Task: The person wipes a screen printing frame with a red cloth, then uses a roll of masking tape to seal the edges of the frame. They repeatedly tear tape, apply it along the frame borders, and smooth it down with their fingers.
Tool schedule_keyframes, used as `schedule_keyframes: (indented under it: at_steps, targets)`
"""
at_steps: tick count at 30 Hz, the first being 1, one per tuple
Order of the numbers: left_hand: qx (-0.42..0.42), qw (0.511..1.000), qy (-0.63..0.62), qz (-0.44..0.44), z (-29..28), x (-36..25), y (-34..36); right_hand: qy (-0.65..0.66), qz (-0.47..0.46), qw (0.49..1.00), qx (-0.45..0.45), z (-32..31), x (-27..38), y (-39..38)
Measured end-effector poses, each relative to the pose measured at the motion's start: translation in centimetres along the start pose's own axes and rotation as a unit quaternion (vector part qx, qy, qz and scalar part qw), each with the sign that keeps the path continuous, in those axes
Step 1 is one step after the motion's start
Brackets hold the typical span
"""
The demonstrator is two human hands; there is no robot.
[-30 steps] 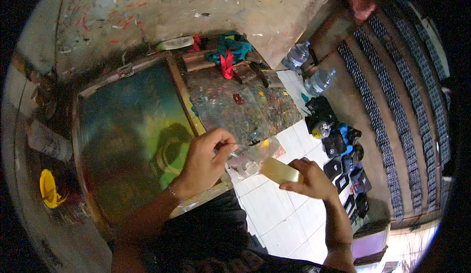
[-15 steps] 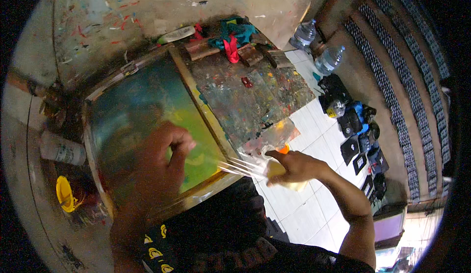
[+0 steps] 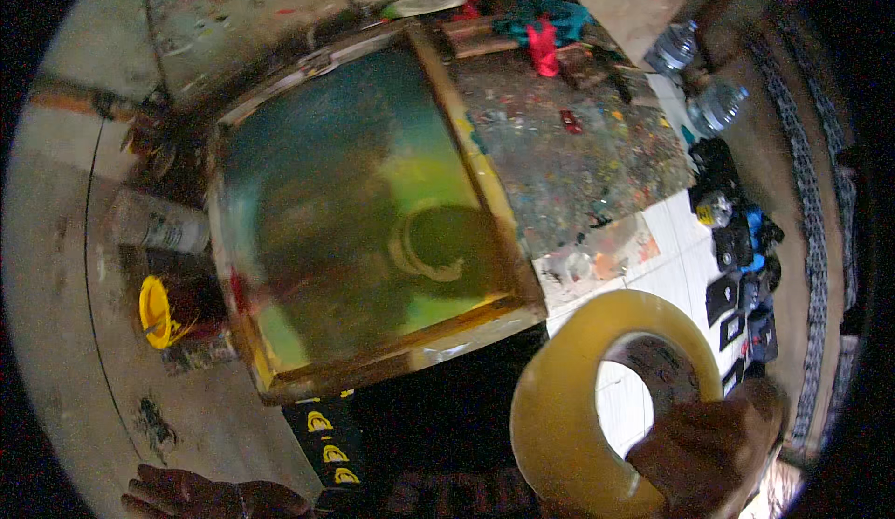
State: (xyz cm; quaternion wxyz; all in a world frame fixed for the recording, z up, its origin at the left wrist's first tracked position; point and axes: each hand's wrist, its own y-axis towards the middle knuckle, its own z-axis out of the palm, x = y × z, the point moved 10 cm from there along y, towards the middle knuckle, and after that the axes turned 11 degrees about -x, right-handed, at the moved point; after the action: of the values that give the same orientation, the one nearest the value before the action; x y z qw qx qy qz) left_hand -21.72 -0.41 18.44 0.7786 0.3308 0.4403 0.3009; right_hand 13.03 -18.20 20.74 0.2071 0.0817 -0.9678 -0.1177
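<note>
Close in at the lower right, my right hand grips a large roll of yellowish clear packing tape, its fingers through the ring. At the lower left edge lies my left hand, fingers stretched out, with nothing seen in it; part of it is cut off. Between and beyond them is a wood-framed printing screen, its mesh stained green, yellow and dark blue. A round pale print shows in the mesh near its right side, under a shadow. No strip of tape can be made out between my hands.
A paint-spattered board adjoins the screen, with a red rag and a teal cloth behind. Left stand a yellow-rimmed pot and a whitish container. Large water bottles and black items line the right.
My left hand has withdrawn from over the screen to the lower left. The tape roll in my right hand has come much nearer. The stretched strip no longer shows, and the view has shifted.
</note>
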Motion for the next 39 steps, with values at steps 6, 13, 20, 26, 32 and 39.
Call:
schedule_keyframes:
  at_steps: [6, 13, 20, 26, 32, 39]
  targets:
    - [0.004, 0.996, -0.089, 0.008, 1.8, -0.9, -0.1, -0.065, 0.034, 0.997, -0.027, -0.3, 0.1, 1.0]
    - [-0.123, 0.989, -0.035, -0.07, 0.3, 2.4, 0.5, -0.1, 0.187, 0.977, -0.032, 2.4, -5.8, -1.2]
    - [-0.483, 0.851, 0.178, -0.101, -3.5, 2.5, -2.1, -0.212, 0.268, 0.932, -0.122, 8.8, -24.6, -3.9]
    - [-0.481, 0.854, 0.171, -0.098, -4.1, 2.0, -1.0, -0.33, 0.311, 0.89, -0.047, 17.8, -34.7, -6.7]
    - [-0.478, 0.853, 0.188, -0.094, -4.9, 1.4, -1.2, -0.212, 0.324, 0.91, -0.145, 12.0, -25.7, -1.8]
    - [-0.454, 0.858, 0.208, -0.123, -3.8, 3.2, -1.4, 0.331, -0.051, 0.9, -0.278, 3.9, -3.8, 2.7]
